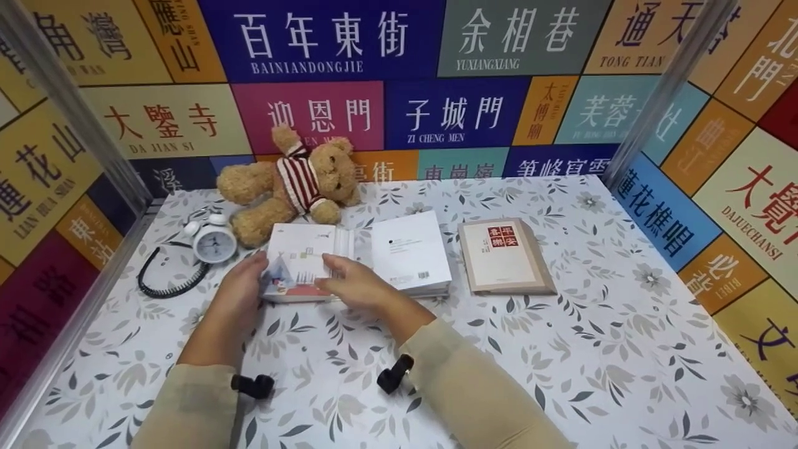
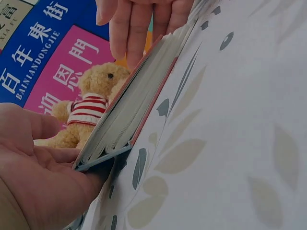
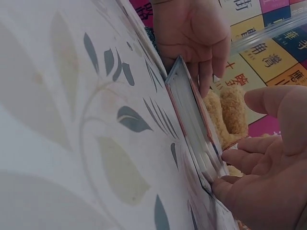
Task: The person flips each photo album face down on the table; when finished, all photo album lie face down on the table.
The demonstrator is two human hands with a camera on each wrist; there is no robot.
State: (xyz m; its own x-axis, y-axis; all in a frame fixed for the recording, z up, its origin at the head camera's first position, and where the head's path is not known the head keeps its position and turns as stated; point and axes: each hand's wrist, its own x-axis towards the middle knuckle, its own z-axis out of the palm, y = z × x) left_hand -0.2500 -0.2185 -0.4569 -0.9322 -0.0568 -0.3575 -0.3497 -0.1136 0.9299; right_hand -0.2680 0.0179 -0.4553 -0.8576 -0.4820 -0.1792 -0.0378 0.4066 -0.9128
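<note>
A thick book (image 1: 293, 255) with a pale cover, a blue-and-red picture at its lower end and a reddish bottom band lies flat on the table. My left hand (image 1: 244, 280) is at its left edge; in the left wrist view the fingers of that hand (image 2: 53, 167) meet the book's corner while the thumb stands off it. On the opposite side is my right hand (image 1: 355, 284). The right wrist view shows its fingers (image 3: 235, 187) at the book's other corner, thumb raised away from the cover. Page edges (image 2: 139, 91) face me between both hands.
A white-covered book (image 1: 411, 249) lies just right of my right hand, and a beige book (image 1: 508, 255) farther right. Behind lies a teddy bear (image 1: 299, 181) in a striped sweater. A white alarm clock (image 1: 214, 240) and a black coiled cord (image 1: 168, 290) are at left.
</note>
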